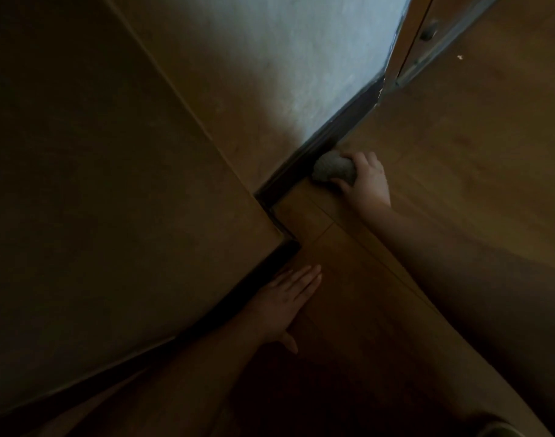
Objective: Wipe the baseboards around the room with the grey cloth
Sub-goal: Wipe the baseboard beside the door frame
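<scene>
The right hand's fingers [363,160] curl over the top of the grey cloth [334,169], thumb under its near side, holding it bunched into a wad. The wad sits on the floor [459,137] and touches the foot of the dark baseboard [336,130], partway along the stretch between the inner wall corner and the door frame [405,42]. The left hand [284,305] lies flat on the floor with its fingers straight and together, holding nothing, just beside the nearer run of baseboard, most likely as a prop.

The cloth looks soft and light, so it should squash to the board's profile and slide easily; a full-hand hold over the wad, as here, seems the right place to grip, with pressure sideways into the board.

The scene is very dim. The baseboard's top edge and any dust on it cannot be made out, the cloth's contact face is hidden, and the bottom right corner is cut off.
</scene>
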Action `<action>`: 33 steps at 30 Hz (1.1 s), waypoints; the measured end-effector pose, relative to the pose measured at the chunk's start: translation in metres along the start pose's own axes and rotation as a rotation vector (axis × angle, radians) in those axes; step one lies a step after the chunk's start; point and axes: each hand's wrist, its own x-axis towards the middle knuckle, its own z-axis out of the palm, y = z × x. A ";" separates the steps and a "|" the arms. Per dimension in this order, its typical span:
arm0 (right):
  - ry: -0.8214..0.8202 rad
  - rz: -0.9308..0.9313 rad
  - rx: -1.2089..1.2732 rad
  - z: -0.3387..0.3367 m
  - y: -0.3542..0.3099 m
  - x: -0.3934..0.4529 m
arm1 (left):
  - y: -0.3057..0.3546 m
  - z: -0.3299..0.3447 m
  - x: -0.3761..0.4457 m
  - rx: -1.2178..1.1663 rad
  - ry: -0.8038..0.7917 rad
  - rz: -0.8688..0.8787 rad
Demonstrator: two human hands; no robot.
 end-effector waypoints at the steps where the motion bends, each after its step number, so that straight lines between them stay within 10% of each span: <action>1: -0.060 -0.068 -0.014 0.002 -0.002 -0.005 | -0.001 -0.001 -0.001 -0.016 -0.007 0.000; 19: -0.316 -0.350 -0.083 0.022 -0.019 0.009 | -0.001 -0.009 0.000 0.029 -0.024 -0.013; 33: -0.219 -0.299 -0.211 -0.045 0.021 0.077 | 0.012 -0.009 -0.003 0.042 -0.076 -0.092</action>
